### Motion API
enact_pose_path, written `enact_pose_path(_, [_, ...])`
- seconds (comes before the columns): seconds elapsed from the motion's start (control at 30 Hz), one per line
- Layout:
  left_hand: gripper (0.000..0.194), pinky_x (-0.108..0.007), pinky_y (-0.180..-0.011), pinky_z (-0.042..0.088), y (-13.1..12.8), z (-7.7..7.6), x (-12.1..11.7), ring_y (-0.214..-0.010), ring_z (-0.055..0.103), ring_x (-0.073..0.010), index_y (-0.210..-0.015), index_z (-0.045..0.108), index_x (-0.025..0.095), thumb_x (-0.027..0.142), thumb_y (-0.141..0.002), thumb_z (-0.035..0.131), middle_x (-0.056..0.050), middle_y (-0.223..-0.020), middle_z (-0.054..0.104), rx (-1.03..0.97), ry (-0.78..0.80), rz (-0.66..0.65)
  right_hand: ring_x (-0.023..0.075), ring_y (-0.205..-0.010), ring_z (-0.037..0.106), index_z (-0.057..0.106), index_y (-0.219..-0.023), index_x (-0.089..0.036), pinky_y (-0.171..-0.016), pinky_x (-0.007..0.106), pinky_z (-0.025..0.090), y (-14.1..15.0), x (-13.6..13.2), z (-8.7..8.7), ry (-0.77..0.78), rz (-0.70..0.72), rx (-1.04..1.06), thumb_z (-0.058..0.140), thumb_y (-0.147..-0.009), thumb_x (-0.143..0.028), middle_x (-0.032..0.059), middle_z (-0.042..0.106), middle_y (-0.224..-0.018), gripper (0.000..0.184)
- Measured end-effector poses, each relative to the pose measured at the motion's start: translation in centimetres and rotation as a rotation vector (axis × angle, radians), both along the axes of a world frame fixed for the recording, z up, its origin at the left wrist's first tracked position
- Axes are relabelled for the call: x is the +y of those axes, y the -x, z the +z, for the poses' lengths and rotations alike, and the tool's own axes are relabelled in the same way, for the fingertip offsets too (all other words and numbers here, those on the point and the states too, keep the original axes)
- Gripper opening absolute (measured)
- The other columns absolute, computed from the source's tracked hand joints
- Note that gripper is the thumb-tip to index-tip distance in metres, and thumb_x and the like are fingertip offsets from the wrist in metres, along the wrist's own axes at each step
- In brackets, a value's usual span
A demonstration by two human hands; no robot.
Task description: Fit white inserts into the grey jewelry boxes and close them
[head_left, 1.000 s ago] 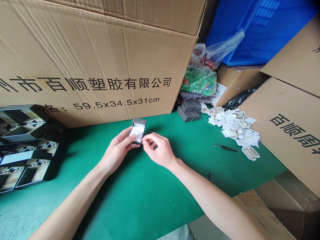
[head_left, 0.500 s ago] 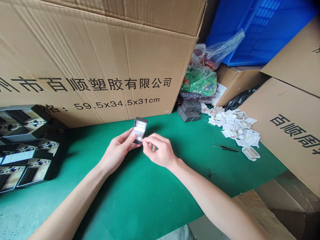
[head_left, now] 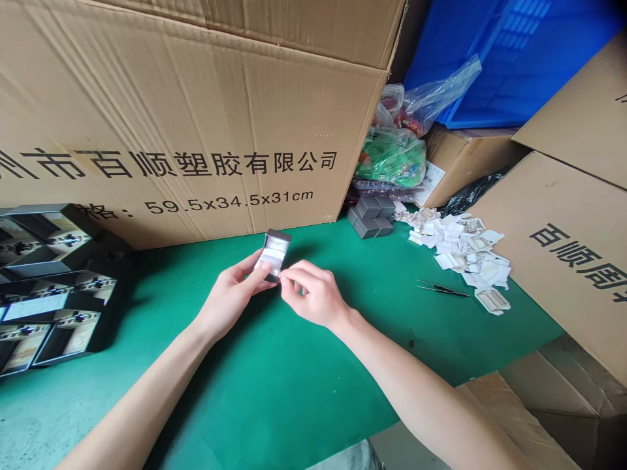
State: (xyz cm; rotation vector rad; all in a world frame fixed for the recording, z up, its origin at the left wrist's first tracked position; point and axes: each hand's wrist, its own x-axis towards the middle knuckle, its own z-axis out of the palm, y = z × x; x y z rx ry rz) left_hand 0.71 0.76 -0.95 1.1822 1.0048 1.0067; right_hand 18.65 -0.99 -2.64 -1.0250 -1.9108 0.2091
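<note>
A small grey jewellery box (head_left: pixel 275 251) with a white lining stands open above the green table (head_left: pixel 274 378). My left hand (head_left: pixel 230 297) grips it from the left, thumb on the white insert. My right hand (head_left: pixel 313 297) is closed in a pinch at the box's lower right corner, fingertips touching the insert; whether it holds anything tiny I cannot make out.
A big cardboard carton (head_left: pixel 196 111) rises just behind the hands. Open dark boxes (head_left: pixel 49 294) lie in rows at the left. Closed grey boxes (head_left: pixel 372 217), a heap of white inserts (head_left: pixel 460 251) and tweezers (head_left: pixel 441 288) sit at the right, beside more cartons (head_left: pixel 563 261) and a blue crate (head_left: pixel 499 59).
The box's lid has swung further back, showing its printed white inside. Both hands stay in nearly the same place, the right fingertips still at the box's lower edge.
</note>
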Motion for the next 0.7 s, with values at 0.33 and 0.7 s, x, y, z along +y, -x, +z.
enact_pose_path(0.33, [0.068, -0.044, -0.101, 0.055, -0.3, 0.31, -0.18, -0.123, 0.061, -0.0315, -0.141, 0.057, 0.021, 0.05, -0.082, 0.073, -0.009, -0.136, 0.065, 0.048, -0.011, 0.014, 0.0099, -0.064, 0.063, 0.071, -0.088, -0.022, -0.052, 0.023, 0.039, -0.11, 0.12, 0.29, -0.047, -0.172, -0.174, 0.053, -0.096, -0.028, 0.0014, 0.073, -0.084, 0.02])
enact_pose_path(0.7, [0.067, -0.047, -0.098, 0.056, -0.32, 0.2, -0.28, -0.11, 0.068, -0.0307, -0.137, 0.056, 0.021, 0.049, -0.079, 0.076, -0.011, -0.138, 0.063, 0.189, -0.097, 0.019, 0.0145, -0.079, 0.069, 0.07, -0.097, -0.022, -0.066, 0.024, 0.05, -0.42, 0.39, -0.12, -0.078, -0.116, -0.248, 0.052, -0.095, -0.02, 0.0039, 0.075, -0.093, 0.018])
